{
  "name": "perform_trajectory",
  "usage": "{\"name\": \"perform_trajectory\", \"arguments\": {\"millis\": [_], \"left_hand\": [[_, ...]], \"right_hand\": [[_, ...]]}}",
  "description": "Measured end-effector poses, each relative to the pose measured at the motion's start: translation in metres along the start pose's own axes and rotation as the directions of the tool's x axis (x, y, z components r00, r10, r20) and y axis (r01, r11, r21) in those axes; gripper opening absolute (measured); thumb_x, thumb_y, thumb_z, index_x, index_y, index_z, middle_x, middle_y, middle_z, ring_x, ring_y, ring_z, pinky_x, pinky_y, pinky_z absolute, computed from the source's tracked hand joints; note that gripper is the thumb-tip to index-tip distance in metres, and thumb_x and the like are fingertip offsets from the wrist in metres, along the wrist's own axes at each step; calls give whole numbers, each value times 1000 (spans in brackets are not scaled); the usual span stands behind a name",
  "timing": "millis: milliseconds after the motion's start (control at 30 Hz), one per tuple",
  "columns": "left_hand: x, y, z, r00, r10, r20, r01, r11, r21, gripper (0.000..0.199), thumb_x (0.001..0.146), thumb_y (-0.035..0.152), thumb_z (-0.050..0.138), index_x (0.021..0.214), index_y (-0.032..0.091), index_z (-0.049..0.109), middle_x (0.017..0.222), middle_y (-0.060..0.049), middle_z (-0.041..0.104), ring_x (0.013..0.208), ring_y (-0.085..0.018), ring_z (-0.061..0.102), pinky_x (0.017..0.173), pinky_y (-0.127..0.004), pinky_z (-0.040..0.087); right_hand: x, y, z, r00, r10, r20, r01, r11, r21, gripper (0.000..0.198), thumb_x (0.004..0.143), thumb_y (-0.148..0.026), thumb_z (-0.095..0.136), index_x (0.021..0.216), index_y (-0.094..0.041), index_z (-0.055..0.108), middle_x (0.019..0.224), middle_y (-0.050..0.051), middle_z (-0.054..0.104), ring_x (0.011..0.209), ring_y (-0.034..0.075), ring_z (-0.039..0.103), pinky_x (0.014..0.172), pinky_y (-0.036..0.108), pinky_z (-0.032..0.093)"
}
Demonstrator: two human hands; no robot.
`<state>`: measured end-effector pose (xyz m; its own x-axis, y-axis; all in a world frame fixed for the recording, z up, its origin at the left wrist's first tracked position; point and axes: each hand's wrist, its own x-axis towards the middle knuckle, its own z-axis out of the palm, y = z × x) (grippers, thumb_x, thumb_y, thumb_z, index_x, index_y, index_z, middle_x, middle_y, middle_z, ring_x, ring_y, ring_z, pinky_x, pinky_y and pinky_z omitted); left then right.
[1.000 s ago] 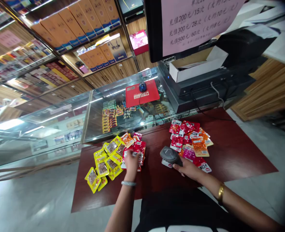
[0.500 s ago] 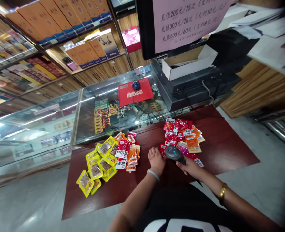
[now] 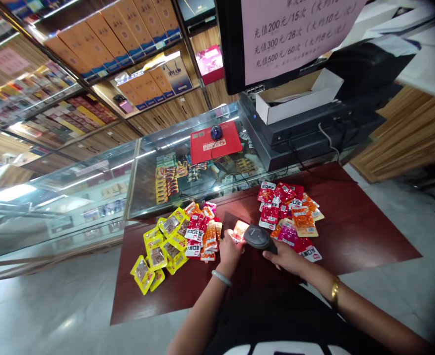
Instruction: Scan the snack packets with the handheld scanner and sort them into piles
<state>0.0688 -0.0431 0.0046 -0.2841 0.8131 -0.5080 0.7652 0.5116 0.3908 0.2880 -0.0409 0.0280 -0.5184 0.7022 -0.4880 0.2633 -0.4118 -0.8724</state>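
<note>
Packet [image 3: 239, 230] pinched in left hand [image 3: 229, 249], scanner [image 3: 257, 237] gripped in right hand [image 3: 285, 257], bare tabletop [image 3: 350, 231] between snack piles.

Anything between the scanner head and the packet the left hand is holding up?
Nothing visible. The left hand holds the snack packet right beside the barcode scanner held by the right hand; the gap looks bare.
</note>
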Motion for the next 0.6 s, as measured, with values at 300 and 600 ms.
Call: {"name": "perform_trajectory", "arguments": {"millis": [300, 600], "left_hand": [[13, -69, -84, 864, -219, -454, 218, 974, -57, 66, 75, 48, 73, 126, 15, 48, 116, -19, 64, 112, -36, 60, 90, -46, 45], [55, 51, -8, 902, 357, -242, -346, 934, 87, 40, 81, 45, 68, 111, 18, 61, 110, -14, 66, 109, -30, 58, 99, -42, 40]], "right_hand": [[-2, 13, -8, 999, 18, -38, -17, 999, 51, 62, 80, -68, 62, 114, -16, 52, 59, -8, 46, 41, 9, 43, 43, 24, 37], [-13, 27, -37, 968, 56, -243, -17, 987, 158, 64, 79, -68, 62, 120, -19, 56, 60, -6, 51, 43, 11, 44, 44, 24, 36]]}}
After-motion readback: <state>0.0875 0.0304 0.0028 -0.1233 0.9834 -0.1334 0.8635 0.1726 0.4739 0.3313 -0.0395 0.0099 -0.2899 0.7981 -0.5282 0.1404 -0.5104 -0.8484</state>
